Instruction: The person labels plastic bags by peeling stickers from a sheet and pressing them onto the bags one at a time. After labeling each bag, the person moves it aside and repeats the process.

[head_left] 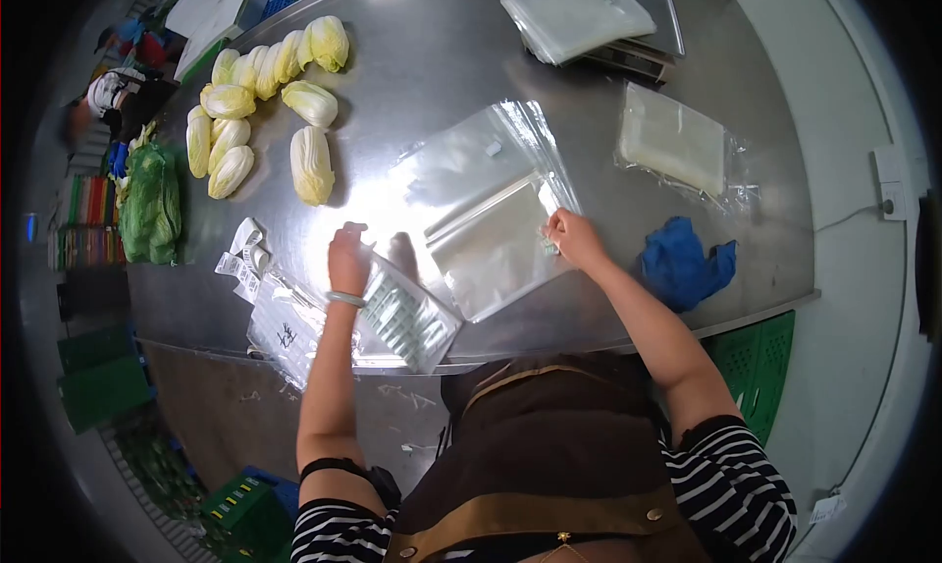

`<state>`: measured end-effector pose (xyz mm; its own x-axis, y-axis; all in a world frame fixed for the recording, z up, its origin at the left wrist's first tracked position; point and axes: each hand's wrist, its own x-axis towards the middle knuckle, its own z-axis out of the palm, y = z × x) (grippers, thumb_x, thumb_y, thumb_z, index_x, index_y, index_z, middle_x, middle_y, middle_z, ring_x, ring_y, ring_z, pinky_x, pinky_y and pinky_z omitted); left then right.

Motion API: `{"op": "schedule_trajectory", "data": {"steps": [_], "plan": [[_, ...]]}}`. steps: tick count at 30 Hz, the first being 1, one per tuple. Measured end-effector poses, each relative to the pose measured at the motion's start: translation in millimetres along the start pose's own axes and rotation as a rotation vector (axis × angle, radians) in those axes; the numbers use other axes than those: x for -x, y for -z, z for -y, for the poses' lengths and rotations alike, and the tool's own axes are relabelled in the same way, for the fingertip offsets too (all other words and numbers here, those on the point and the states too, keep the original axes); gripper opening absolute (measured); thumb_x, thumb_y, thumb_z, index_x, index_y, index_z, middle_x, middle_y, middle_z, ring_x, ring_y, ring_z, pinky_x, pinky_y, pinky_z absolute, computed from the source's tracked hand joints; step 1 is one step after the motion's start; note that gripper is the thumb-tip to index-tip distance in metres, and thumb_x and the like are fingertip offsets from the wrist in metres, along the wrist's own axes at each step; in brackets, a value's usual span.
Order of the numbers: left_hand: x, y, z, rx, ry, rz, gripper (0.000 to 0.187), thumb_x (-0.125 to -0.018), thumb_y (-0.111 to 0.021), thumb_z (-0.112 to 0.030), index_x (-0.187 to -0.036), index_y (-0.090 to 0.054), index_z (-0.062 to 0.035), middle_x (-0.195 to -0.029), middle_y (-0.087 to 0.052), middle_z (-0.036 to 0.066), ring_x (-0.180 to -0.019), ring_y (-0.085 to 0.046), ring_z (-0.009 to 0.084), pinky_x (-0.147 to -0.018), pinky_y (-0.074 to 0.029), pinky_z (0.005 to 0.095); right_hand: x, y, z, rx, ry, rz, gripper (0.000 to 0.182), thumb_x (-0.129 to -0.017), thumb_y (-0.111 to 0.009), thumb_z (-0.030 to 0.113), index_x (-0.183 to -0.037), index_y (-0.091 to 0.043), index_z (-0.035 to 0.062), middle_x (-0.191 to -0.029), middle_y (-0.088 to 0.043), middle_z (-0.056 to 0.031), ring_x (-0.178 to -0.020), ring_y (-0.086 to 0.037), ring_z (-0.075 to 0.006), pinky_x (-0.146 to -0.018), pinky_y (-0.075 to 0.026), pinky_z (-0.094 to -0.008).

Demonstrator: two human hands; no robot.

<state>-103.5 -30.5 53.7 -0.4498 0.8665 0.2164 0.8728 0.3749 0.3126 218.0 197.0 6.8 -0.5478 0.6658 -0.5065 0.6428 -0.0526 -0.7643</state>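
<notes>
Clear plastic bags [491, 249] lie in a stack on the metal table in front of me. My right hand [574, 237] pinches the right edge of the stack, by a small green-and-white label. Over a clear bag with rows of green-and-white labels [407, 318], my left hand [349, 259] has its fingers bent together; glare hides what they hold, if anything. Further left lie a crumpled clear bag with dark writing [285, 332] and a white label strip [247, 249]. Several napa cabbages [312, 165] rest at the back left.
A scale [638, 64] bears a pack of clear bags [577, 18]. Another wrapped pack [672, 139] and a blue cloth [684, 264] lie on the right of the table [422, 62]. A green net sack [150, 205] is beyond the left edge. A person [123, 97] is at the far left.
</notes>
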Motion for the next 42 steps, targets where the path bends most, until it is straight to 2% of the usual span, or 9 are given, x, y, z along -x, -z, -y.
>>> {"op": "schedule_trajectory", "data": {"steps": [2,5,8,9,12,17,22,30,42], "plan": [[15.1,-25.4,-48.8,0.444,0.308,0.321,0.025,-0.074,-0.068,0.0,-0.098,-0.059,-0.0032,-0.091,-0.064,0.012,-0.087,-0.061,0.0279,-0.076,-0.049,0.0351,-12.1,-1.4,8.5,0.27,0.05,-0.025,0.025,-0.085,-0.066,0.029,-0.086,-0.059,0.0046,-0.076,-0.067,-0.0146,-0.074,-0.066,-0.0312,-0.069,-0.051,-0.0399],[41.3,-69.7,-101.1,0.522,-0.322,0.353,0.022,-0.072,-0.076,-0.015,-0.09,-0.064,-0.0087,-0.08,-0.058,0.01,-0.084,-0.057,0.0277,-0.075,-0.047,0.0343,-24.3,3.4,10.0,0.612,0.138,-0.102,0.025,-0.085,-0.066,0.028,-0.089,-0.061,0.0044,-0.078,-0.067,-0.0163,-0.077,-0.066,-0.0333,-0.073,-0.052,-0.0406],[48.4,-90.8,-96.3,0.491,-0.251,0.336,0.015,-0.073,-0.076,-0.014,-0.082,-0.065,-0.0067,-0.078,-0.058,0.011,-0.08,-0.058,0.0268,-0.073,-0.047,0.0336,-24.2,15.4,7.1,0.745,0.23,-0.205,0.024,-0.086,-0.065,0.027,-0.092,-0.059,0.0045,-0.075,-0.066,-0.0145,-0.07,-0.064,-0.0299,-0.066,-0.051,-0.0387],[45.4,-81.9,-102.8,0.629,0.101,0.51,0.012,-0.078,-0.072,-0.016,-0.082,-0.068,-0.0058,-0.078,-0.061,0.013,-0.078,-0.061,0.0276,-0.071,-0.048,0.0334,-22.5,21.2,8.1,0.759,0.261,-0.242,0.023,-0.087,-0.064,0.026,-0.093,-0.059,0.0045,-0.073,-0.066,-0.0132,-0.066,-0.064,-0.0277,-0.062,-0.05,-0.0376],[36.0,-82.3,-91.8,0.681,0.262,0.603,0.016,-0.087,-0.067,-0.017,-0.095,-0.069,-0.0032,-0.081,-0.066,0.009,-0.073,-0.059,0.0173,-0.07,-0.048,0.0289,-9.2,45.5,35.6,-0.095,0.096,0.173,0.022,-0.088,-0.064,0.024,-0.093,-0.056,0.0045,-0.069,-0.062,-0.0073,-0.054,-0.057,-0.0168,-0.049,-0.043,-0.0314],[3.9,-67.3,-60.3,0.895,0.792,-0.196,0.028,-0.093,-0.051,-0.026,-0.091,-0.064,-0.0018,-0.073,-0.058,0.001,-0.061,-0.049,0.0097,-0.055,-0.04,0.0255,-2.2,41.3,34.5,-0.177,0.085,0.289,0.019,-0.088,-0.065,0.021,-0.089,-0.054,0.0046,-0.067,-0.059,-0.0049,-0.05,-0.053,-0.0109,-0.045,-0.039,-0.0284],[17.3,-65.5,-91.4,0.901,0.533,-0.07,0.018,-0.093,-0.059,-0.018,-0.096,-0.063,-0.001,-0.077,-0.061,0.001,-0.069,-0.053,0.0076,-0.064,-0.045,0.0228,-27.3,7.1,5.2,0.249,0.292,0.116,0.013,-0.088,-0.063,0.015,-0.088,-0.056,0.0038,-0.069,-0.061,-0.0063,-0.053,-0.057,-0.0145,-0.05,-0.044,-0.0321],[-36.7,-89.6,-51.7,-0.054,0.157,-0.1,0.053,-0.088,-0.061,-0.029,-0.136,-0.047,-0.012,-0.142,-0.041,0.016,-0.128,-0.038,0.0385,-0.107,-0.027,0.0492,-9.5,15.0,13.4,0.073,0.067,0.256,0.011,-0.087,-0.063,0.012,-0.089,-0.057,0.0025,-0.071,-0.062,-0.007,-0.057,-0.061,-0.0155,-0.052,-0.047,-0.0312],[-44.5,-82.2,-68.7,0.397,-0.068,-0.142,0.021,-0.074,-0.069,-0.002,-0.093,-0.066,-0.0099,-0.146,-0.036,0.015,-0.127,-0.042,0.0364,-0.103,-0.037,0.0454,31.0,45.8,2.6,-0.293,0.04,0.38,0.013,-0.089,-0.063,0.015,-0.092,-0.055,0.0054,-0.065,-0.054,-0.0007,-0.048,-0.049,-0.0086,-0.045,-0.039,-0.0243]]}}
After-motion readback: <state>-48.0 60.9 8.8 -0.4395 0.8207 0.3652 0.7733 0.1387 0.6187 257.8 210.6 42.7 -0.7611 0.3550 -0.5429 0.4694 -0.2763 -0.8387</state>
